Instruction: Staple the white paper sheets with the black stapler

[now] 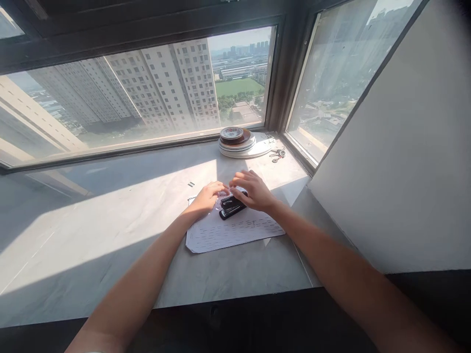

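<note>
Where sunlight falls across the grey sill (110,230), item one: a black stapler (231,208) lying on a printed paper sheet (228,233), its length running from 8 to 2 o'clock.

Right hand (253,190): palm down, fingers curled over the stapler's far end and clamped onto it from above.

Left hand (208,195): at 10 o'clock of the stapler, fingertips touching its far end. Whether they pinch it or only rest there cannot be told.

Item two: a stack of plates (237,142) at 12 o'clock, by the window. White plates below hold a brown dish, and in that sits a small patterned dish.

Item three: keys (277,154) at 1 o'clock, just beside the stack.

Item four: a short strip of staples (191,184) at 10 o'clock, apart from the paper.
</note>
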Tool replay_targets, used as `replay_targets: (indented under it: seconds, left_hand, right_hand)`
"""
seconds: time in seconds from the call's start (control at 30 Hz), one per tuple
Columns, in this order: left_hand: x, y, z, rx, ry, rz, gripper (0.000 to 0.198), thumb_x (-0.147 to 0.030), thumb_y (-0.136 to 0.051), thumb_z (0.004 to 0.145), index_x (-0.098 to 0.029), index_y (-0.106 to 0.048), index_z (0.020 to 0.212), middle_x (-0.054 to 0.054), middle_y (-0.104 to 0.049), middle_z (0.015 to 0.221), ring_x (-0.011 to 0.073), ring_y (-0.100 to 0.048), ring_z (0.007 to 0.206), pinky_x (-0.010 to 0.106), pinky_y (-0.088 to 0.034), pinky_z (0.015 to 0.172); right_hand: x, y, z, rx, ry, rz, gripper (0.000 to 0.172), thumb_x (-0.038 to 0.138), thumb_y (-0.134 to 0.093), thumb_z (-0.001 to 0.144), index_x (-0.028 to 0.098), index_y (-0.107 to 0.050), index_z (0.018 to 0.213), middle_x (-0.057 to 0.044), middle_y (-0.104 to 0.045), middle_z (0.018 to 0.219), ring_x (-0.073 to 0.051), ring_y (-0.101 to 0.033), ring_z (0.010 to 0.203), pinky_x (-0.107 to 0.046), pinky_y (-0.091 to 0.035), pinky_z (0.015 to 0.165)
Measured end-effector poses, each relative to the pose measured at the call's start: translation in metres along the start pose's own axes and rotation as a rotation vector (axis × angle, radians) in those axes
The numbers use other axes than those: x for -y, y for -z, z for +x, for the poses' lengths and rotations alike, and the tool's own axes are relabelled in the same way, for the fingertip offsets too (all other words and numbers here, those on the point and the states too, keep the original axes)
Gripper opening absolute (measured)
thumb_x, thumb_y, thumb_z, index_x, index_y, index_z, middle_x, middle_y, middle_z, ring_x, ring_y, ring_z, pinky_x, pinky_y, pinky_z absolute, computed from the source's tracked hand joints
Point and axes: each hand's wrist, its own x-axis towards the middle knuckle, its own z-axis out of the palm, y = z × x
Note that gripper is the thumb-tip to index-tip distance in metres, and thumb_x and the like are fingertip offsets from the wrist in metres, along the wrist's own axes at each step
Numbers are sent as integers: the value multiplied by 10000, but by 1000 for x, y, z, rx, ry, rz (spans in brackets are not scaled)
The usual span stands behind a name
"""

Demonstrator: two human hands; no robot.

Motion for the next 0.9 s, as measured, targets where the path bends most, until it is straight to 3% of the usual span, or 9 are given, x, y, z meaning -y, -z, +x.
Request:
replay_targets:
  seconds: [0.07, 0.2, 0.3, 0.4, 0.5, 0.6, 0.9]
  left_hand:
    - [-1, -1, 0, -7, 4, -27, 455, -30, -409, 825, -226, -773, 1013, 58, -716, 1279, 221, -626, 1233, 421, -518, 1099]
    - [2, 0, -1, -159, 63, 35, 315, -115, -470, 933, -221, -757, 1008, 82, -692, 1281, 234, -596, 1271, 430, -516, 1112]
    - [12, 7, -5, -328, 221, 159, 271, -203, -468, 1002, -232, -735, 1037, 107, -686, 1251, 252, -581, 1277, 420, -554, 1041]
    - [28, 15, -9, -420, 421, 305, 305, -307, -456, 1038, -247, -715, 1186, 140, -635, 1376, 313, -524, 1359, 489, -534, 1050]
    - [42, 16, -10, -319, 491, 337, 449, -432, -402, 1069, -234, -641, 1393, 175, -542, 1537, 357, -466, 1449, 555, -461, 1132]
    - [50, 11, -9, -207, 449, 312, 561, -483, -353, 1082, -178, -581, 1494, 197, -487, 1608, 348, -404, 1523, 543, -341, 1245]
    - [53, 6, -8, -129, 451, 286, 661, -497, -267, 1102, -142, -430, 1635, 189, -292, 1739, 363, -215, 1630, 553, -168, 1318]
  right_hand:
    - [-16, -2, 0, -57, -143, 91, 452, 448, -366, 1089, 214, -596, 778, -41, -590, 764, -203, -511, 793, -348, -378, 769]
    - [-31, -12, 1, 89, -236, 271, 470, 475, -447, 1036, 215, -484, 646, 10, -475, 651, -163, -460, 694, -314, -332, 693]
    - [-32, -18, 2, 169, -283, 356, 489, 484, -424, 1035, 209, -467, 634, 26, -438, 628, -141, -414, 642, -311, -275, 655]
    - [-30, -20, 2, 184, -332, 380, 504, 495, -423, 1031, 208, -447, 617, 29, -399, 606, -137, -385, 620, -316, -244, 644]
    - [-31, -19, 1, 191, -347, 384, 492, 485, -426, 1025, 207, -445, 619, 27, -390, 615, -136, -376, 625, -314, -234, 642]
    - [-31, -19, 0, 200, -353, 389, 465, 466, -425, 1021, 204, -460, 638, 29, -390, 631, -132, -362, 634, -311, -228, 641]
    - [-26, -20, -2, 239, -412, 415, 466, 510, -419, 1010, 202, -484, 667, 27, -380, 647, -137, -357, 650, -305, -240, 638]
